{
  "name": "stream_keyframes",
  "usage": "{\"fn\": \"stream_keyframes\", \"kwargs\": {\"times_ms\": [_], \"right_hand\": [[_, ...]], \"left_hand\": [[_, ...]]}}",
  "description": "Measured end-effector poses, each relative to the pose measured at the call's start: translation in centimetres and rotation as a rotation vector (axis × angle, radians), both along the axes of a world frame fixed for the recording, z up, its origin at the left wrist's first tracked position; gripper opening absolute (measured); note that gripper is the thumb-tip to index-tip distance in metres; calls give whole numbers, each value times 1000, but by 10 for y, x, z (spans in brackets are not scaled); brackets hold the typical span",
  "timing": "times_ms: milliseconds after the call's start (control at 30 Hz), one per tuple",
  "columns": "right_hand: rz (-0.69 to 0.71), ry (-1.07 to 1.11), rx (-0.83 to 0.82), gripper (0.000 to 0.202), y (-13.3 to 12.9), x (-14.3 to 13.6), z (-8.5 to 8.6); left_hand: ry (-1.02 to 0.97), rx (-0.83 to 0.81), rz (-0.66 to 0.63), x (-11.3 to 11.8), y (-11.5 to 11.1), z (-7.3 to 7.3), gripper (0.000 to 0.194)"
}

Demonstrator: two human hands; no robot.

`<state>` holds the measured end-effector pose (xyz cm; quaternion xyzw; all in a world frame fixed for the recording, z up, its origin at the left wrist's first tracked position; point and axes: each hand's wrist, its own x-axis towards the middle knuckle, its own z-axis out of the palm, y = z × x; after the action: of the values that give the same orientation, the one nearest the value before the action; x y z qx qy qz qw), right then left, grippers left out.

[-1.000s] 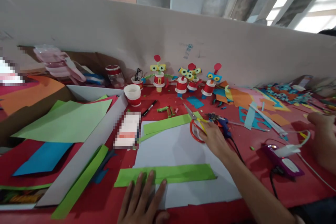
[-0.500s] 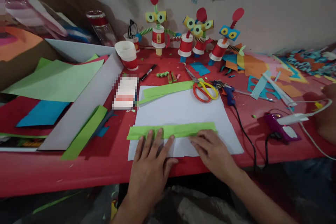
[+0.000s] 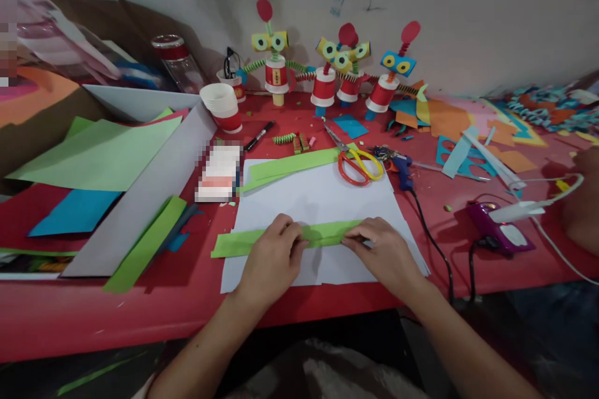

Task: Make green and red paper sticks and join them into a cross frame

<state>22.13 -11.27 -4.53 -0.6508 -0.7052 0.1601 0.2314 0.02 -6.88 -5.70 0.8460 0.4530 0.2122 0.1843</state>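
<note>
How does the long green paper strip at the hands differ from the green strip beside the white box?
The long green paper strip lies crosswise on white paper; the green strip beside the white box slants along the box's side. The left hand and right hand touch the long strip; neither touches the one beside the box. Both are bright green and narrow.

From far away, I see four big-eyed cup toys (image 3: 322,87) by the wall (image 3: 444,25). A stack of paper cups (image 3: 224,111) is near a black marker (image 3: 259,136). On the right, I spot a blue glue gun (image 3: 402,171) and a purple plug box (image 3: 484,222) with a black cord (image 3: 472,274).
</note>
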Motion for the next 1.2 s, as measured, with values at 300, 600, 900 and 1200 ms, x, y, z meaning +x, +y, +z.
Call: {"fn": "stream_keyframes", "kwargs": {"times_ms": [300,600,900,1200], "right_hand": [[92,-39,-96,29,22,30,6],[237,2,-172,14,34,35,15],[301,185,57,24,23,57,-5],[445,-65,180,32,13,64,-10]], "left_hand": [[250,98,-33,25,1,12,29],[180,253,-115,48,8,-6,10],[43,331,-304,41,7,-11,29],[155,446,-375,40,3,-4,37]]}}
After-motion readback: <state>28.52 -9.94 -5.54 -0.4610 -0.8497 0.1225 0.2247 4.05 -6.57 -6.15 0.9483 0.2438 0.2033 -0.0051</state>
